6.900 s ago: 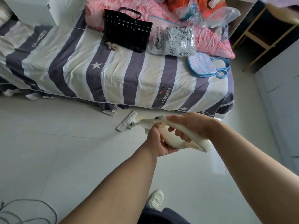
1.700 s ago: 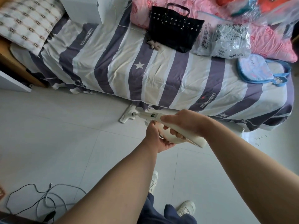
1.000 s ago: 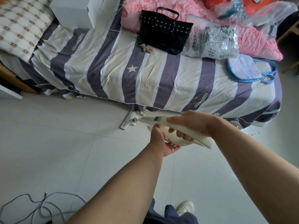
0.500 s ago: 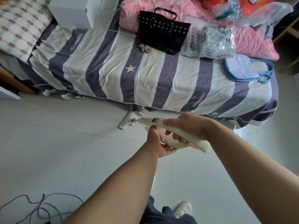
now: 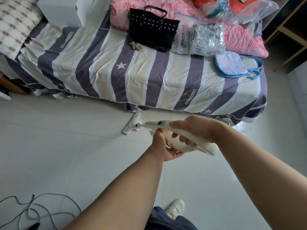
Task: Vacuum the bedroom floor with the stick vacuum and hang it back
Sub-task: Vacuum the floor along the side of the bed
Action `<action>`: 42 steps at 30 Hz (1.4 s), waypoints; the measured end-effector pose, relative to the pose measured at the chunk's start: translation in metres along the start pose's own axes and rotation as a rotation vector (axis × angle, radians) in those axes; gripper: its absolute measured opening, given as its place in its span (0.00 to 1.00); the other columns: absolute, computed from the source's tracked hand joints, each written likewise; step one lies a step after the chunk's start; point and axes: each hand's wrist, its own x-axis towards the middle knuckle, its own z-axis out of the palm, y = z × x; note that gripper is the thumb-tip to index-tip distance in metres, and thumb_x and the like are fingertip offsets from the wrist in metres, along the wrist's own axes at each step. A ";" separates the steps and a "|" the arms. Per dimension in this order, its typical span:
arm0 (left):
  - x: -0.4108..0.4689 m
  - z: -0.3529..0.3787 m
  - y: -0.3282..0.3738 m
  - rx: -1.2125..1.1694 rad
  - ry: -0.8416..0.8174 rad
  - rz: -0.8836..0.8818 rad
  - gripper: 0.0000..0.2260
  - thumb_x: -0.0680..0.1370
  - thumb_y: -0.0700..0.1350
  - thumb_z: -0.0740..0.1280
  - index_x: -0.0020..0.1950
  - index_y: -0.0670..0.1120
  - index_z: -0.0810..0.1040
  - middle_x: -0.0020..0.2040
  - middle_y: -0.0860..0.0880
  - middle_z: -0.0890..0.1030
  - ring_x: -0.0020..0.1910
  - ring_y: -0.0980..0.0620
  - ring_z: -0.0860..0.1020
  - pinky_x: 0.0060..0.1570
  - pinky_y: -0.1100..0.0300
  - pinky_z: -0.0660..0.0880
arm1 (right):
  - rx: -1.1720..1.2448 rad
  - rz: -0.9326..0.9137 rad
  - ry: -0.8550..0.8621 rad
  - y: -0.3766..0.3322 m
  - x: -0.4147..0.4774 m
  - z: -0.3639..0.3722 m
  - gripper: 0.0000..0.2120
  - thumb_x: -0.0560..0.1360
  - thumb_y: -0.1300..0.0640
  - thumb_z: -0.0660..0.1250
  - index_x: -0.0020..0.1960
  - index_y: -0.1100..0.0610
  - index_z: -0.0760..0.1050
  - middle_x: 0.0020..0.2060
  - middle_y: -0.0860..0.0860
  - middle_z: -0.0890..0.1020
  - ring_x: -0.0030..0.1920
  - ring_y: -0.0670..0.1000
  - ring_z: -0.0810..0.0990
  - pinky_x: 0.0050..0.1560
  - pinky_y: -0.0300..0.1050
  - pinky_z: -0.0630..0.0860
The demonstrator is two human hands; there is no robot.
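Gripping the stick vacuum (image 5: pixel 157 124) with both hands, right hand (image 5: pixel 197 128) wrapped over the handle and left hand (image 5: pixel 163 145) cupping the body from below, the person keeps its floor head (image 5: pixel 132 124) on the tiles (image 5: pixel 66 146) just beside the bed (image 5: pixel 149 83), barely moved; vacuuming continues, hanging comes later.

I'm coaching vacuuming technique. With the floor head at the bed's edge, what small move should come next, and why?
Probably slide the white floor head along the grey tiled floor beside the striped bedsheet, toward the patterned pillow end: it sits at the sheet's hem, and the right hand and left hand grip the cream stick vacuum.
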 end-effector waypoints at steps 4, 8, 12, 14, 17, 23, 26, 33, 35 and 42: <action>0.006 0.018 -0.027 0.007 -0.020 0.012 0.27 0.77 0.61 0.60 0.65 0.41 0.72 0.55 0.36 0.77 0.55 0.36 0.78 0.55 0.37 0.77 | -0.047 0.013 0.022 0.024 -0.017 -0.012 0.27 0.76 0.35 0.63 0.50 0.59 0.84 0.34 0.52 0.82 0.31 0.52 0.77 0.41 0.48 0.77; 0.010 0.038 -0.056 -0.002 -0.042 0.011 0.27 0.77 0.62 0.60 0.64 0.40 0.72 0.56 0.35 0.77 0.55 0.36 0.78 0.55 0.38 0.77 | -0.096 0.003 0.054 0.048 -0.036 -0.024 0.26 0.76 0.35 0.62 0.49 0.57 0.84 0.34 0.50 0.82 0.30 0.50 0.78 0.42 0.47 0.77; 0.014 0.052 -0.079 -0.015 -0.067 0.017 0.27 0.77 0.61 0.60 0.64 0.41 0.71 0.56 0.35 0.76 0.55 0.35 0.78 0.57 0.37 0.76 | -0.144 -0.006 0.075 0.068 -0.049 -0.034 0.26 0.75 0.34 0.62 0.48 0.55 0.84 0.34 0.49 0.83 0.30 0.49 0.78 0.45 0.48 0.79; 0.017 0.060 -0.089 -0.014 -0.077 0.021 0.26 0.78 0.61 0.60 0.64 0.41 0.71 0.57 0.35 0.76 0.55 0.35 0.78 0.57 0.37 0.76 | -0.160 -0.009 0.090 0.076 -0.055 -0.038 0.26 0.75 0.34 0.63 0.48 0.55 0.84 0.34 0.49 0.83 0.30 0.49 0.78 0.45 0.48 0.79; 0.019 0.068 -0.099 -0.013 -0.095 0.023 0.25 0.78 0.60 0.59 0.62 0.41 0.72 0.56 0.35 0.76 0.55 0.35 0.78 0.58 0.37 0.75 | -0.175 -0.015 0.100 0.085 -0.062 -0.043 0.26 0.75 0.34 0.63 0.48 0.56 0.84 0.33 0.49 0.83 0.30 0.50 0.78 0.47 0.49 0.80; 0.025 0.082 -0.113 -0.035 -0.121 0.021 0.25 0.78 0.61 0.59 0.62 0.41 0.73 0.57 0.35 0.76 0.56 0.36 0.77 0.59 0.37 0.75 | -0.220 -0.010 0.120 0.099 -0.067 -0.054 0.26 0.72 0.32 0.63 0.45 0.54 0.85 0.34 0.50 0.84 0.30 0.49 0.79 0.51 0.52 0.81; 0.029 0.088 -0.116 -0.040 -0.131 0.015 0.26 0.78 0.61 0.58 0.64 0.41 0.72 0.58 0.35 0.77 0.56 0.36 0.77 0.60 0.38 0.75 | -0.243 -0.005 0.143 0.103 -0.068 -0.058 0.26 0.71 0.32 0.63 0.44 0.54 0.85 0.34 0.50 0.85 0.30 0.49 0.79 0.51 0.51 0.81; 0.033 0.103 -0.116 -0.044 -0.139 0.013 0.26 0.79 0.61 0.57 0.65 0.42 0.73 0.55 0.36 0.77 0.58 0.37 0.77 0.60 0.39 0.75 | -0.268 0.003 0.185 0.108 -0.067 -0.067 0.27 0.68 0.32 0.62 0.43 0.53 0.85 0.38 0.53 0.87 0.30 0.49 0.79 0.53 0.52 0.82; 0.034 0.107 -0.116 -0.040 -0.137 0.012 0.26 0.79 0.61 0.57 0.64 0.42 0.73 0.55 0.36 0.77 0.57 0.37 0.78 0.58 0.39 0.76 | -0.267 0.008 0.188 0.109 -0.066 -0.070 0.26 0.68 0.32 0.62 0.43 0.53 0.85 0.38 0.53 0.87 0.30 0.49 0.80 0.53 0.52 0.82; 0.036 0.117 -0.117 -0.026 -0.133 -0.006 0.25 0.78 0.61 0.58 0.61 0.40 0.73 0.56 0.35 0.77 0.57 0.36 0.77 0.59 0.39 0.75 | -0.278 0.018 0.186 0.113 -0.068 -0.080 0.25 0.71 0.32 0.62 0.43 0.52 0.85 0.37 0.52 0.87 0.31 0.48 0.79 0.53 0.51 0.82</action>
